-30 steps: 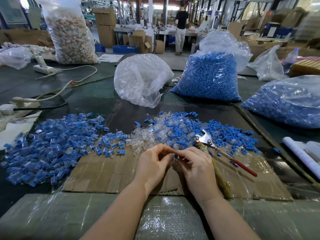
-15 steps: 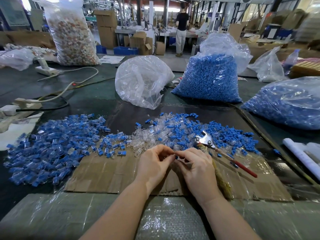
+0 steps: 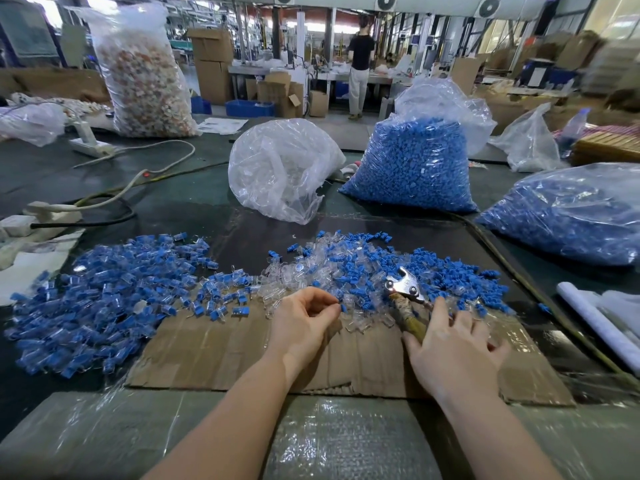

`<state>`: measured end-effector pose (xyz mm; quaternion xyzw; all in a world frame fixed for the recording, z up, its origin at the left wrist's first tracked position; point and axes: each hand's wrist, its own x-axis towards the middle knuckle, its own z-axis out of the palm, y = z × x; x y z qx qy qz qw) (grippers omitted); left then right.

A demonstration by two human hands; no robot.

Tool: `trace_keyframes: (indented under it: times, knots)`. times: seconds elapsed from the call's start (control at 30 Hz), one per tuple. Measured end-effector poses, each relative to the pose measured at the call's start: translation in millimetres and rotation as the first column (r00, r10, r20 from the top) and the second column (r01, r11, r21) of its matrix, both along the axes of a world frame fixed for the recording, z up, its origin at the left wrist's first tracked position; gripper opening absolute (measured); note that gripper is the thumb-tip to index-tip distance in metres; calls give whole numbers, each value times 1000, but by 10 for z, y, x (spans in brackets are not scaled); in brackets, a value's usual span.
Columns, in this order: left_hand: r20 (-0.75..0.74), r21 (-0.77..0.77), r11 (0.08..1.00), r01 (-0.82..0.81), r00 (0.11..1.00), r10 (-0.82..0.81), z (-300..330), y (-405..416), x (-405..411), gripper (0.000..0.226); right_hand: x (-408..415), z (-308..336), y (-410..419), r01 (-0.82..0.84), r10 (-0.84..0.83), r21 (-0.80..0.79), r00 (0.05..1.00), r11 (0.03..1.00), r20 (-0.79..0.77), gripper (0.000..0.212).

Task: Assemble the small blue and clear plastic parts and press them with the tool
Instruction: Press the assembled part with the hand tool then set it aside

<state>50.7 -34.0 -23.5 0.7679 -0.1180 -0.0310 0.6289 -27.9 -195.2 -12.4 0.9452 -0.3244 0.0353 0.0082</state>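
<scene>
Cardboard (image 3: 221, 355), a flattened brown sheet partly wrapped in clear film, is laid across the dark green worktable (image 3: 194, 206) and serves as the working surface. A small blue plastic part (image 3: 343, 308) is pinched between the thumb and fingertips of the left hand (image 3: 301, 322), whose fingers are curled inward; whether a clear piece is already fitted to it cannot be told. The right hand (image 3: 453, 351) is laid with its fingers spread and relaxed over the handles of the pressing tool (image 3: 405, 292), a plier-like implement with a shiny metal head and a brownish wrapped handle; the thumb is touching the handle, but nothing is clenched. The tool's head is resting on the mixed heap of loose blue and clear plastic pieces (image 3: 363, 268) at the far edge of the cardboard, just beyond both hands. A larger pile of assembled blue-and-clear parts (image 3: 104, 296) is spread to the left, partly on the cardboard and partly on the table. Behind the heaps a crumpled clear plastic bag (image 3: 280, 168) is seen, beside it a tall clear bag filled with blue pieces (image 3: 412, 168), and at the right edge another bag of blue pieces (image 3: 568, 216) lying on its side. A white power strip with cable (image 3: 90, 147) is placed at the far left. A person in a black top (image 3: 360, 64) is standing in the background.
</scene>
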Motion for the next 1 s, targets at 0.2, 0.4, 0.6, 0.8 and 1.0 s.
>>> trace_keyframes:
  times: [0.2,0.4,0.6,0.8,1.0]
  knots:
    - [-74,-67,998,-12,997,7,55,7,40,5,-26,132,34,-118,125,-100,990,988,66,45]
    - [-201,-239,968,-70,979,21,167,-11,102,6,4,393,178,-423,351,384,904,821,246,27]
    - [-261,-233,965,-121,964,57,221,-6,157,8,17,485,306,-384,322,720,918,578,231,33]
    - [-287,-194,969,-153,954,93,220,46,166,5,-30,550,305,-314,306,865,931,392,200,21]
    - [-279,-150,979,-135,956,89,236,39,169,4,-11,545,302,-296,300,891,934,345,194,24]
